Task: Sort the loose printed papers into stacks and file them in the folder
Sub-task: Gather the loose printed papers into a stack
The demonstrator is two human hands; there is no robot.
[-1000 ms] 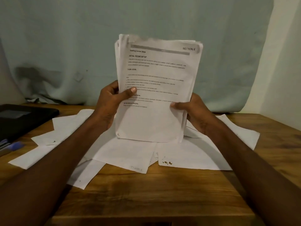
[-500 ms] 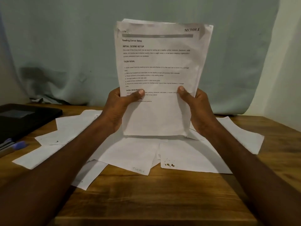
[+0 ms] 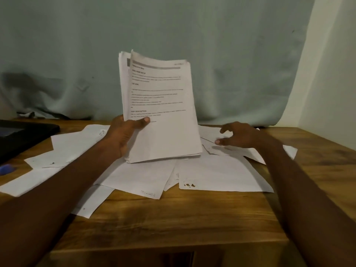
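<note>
R hand (image 3: 240, 136) let go of stack (image 3: 159, 112), now low over loose sheets (image 3: 221, 170) on table (image 3: 173, 218), fingers spread, holding nothing. L hand (image 3: 125, 133) alone pinches stack upright, thumb on front. Prob next sheet pickup. Folder (image 3: 25, 133) far left, untouched.

L hand (image 3: 123, 134) up at centre, thumb across the front of a paper stack (image 3: 161, 112), fingers curled behind, firm grip. R hand (image 3: 238, 135) low on the right, palm down, fingers spread loose, holding nothing. Both forearms reach in from near edge.
</note>
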